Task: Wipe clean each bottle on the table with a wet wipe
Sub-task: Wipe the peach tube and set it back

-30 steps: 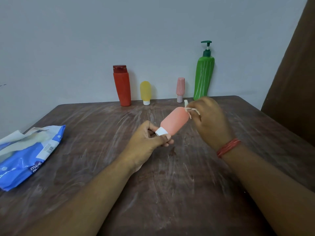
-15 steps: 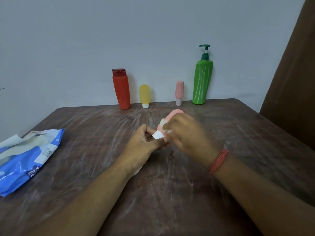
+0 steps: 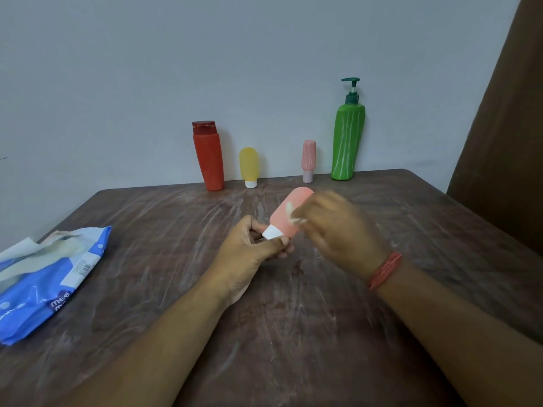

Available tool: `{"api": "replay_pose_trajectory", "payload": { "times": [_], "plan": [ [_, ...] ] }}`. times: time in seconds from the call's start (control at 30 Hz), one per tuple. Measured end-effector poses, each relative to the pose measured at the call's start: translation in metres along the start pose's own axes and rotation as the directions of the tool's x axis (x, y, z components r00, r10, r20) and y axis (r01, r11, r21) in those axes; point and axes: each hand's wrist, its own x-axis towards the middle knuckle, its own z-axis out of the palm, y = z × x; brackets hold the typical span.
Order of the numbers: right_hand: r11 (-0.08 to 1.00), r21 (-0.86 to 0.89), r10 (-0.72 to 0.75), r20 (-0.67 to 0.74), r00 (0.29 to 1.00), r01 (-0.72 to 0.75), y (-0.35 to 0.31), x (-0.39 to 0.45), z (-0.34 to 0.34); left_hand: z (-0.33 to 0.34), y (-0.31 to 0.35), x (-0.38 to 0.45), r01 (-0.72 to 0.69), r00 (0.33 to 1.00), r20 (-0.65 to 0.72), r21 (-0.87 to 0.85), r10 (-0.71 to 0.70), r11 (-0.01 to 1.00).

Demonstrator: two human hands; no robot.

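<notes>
My left hand (image 3: 252, 248) grips the white cap end of a small salmon-pink bottle (image 3: 286, 218), held tilted above the table's middle. My right hand (image 3: 338, 230), blurred by motion, presses a small white wet wipe (image 3: 292, 214) against the bottle's right side. Along the far edge by the wall stand a red bottle (image 3: 208, 157), a small yellow bottle (image 3: 249, 167), a small pink bottle (image 3: 308, 160) and a tall green pump bottle (image 3: 348, 136).
A blue wet-wipe pack (image 3: 44, 277) lies open at the left edge of the brown, streaked wooden table (image 3: 293, 333). A grey wall is behind the bottles and a dark brown panel (image 3: 505, 113) stands at the right.
My right hand slid the wipe from the bottle's far tip down toward the cap, then back up along its side. My left hand kept hold of the cap end.
</notes>
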Motion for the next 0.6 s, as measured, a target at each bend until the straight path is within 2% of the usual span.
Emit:
{"api": "replay_pose_trajectory", "payload": {
  "times": [0.07,0.1,0.17,0.23,0.3,0.33,0.4,0.47,0.53,0.6],
  "plan": [
    [0.977,0.049,0.215,-0.179,0.960,-0.210,0.016,-0.003,-0.007,0.000,-0.001,0.000,0.022,0.999,0.024,0.048,-0.023,0.999],
    [0.961,0.078,0.277,-0.214,0.937,-0.266,0.018,-0.006,-0.009,0.000,-0.002,0.000,0.026,0.999,0.029,0.060,-0.027,0.998],
    [0.979,0.075,0.201,-0.193,0.960,-0.190,0.005,-0.004,-0.004,0.000,0.000,-0.001,0.013,0.999,0.030,0.028,-0.014,1.000],
    [0.998,0.053,0.016,-0.039,0.999,-0.014,-0.016,-0.003,0.007,-0.001,0.005,-0.003,-0.003,1.000,0.022,-0.055,0.004,0.998],
    [0.999,0.021,-0.040,0.017,0.999,0.040,-0.013,-0.001,0.008,0.000,0.006,-0.003,0.001,1.000,0.021,-0.098,0.001,0.995],
    [1.000,0.013,0.008,-0.045,0.999,-0.007,-0.004,-0.001,0.006,0.000,0.005,-0.003,0.008,1.000,0.030,-0.090,-0.005,0.996],
    [0.981,0.045,0.193,-0.196,0.961,-0.188,0.013,-0.003,-0.003,0.000,0.003,-0.002,0.023,0.998,0.057,-0.037,-0.021,0.999],
    [0.960,0.075,0.282,-0.237,0.930,-0.271,0.016,-0.006,-0.007,0.001,0.002,-0.002,0.021,0.998,0.068,-0.027,-0.019,0.999],
    [0.986,0.058,0.167,-0.190,0.967,-0.159,0.000,-0.004,-0.001,0.001,0.004,-0.004,0.006,0.999,0.052,-0.096,-0.001,0.995],
    [0.999,0.043,-0.017,-0.043,0.999,0.019,-0.016,-0.004,0.007,0.000,0.007,-0.005,-0.018,0.999,0.034,-0.142,0.023,0.990]
  ]
}}
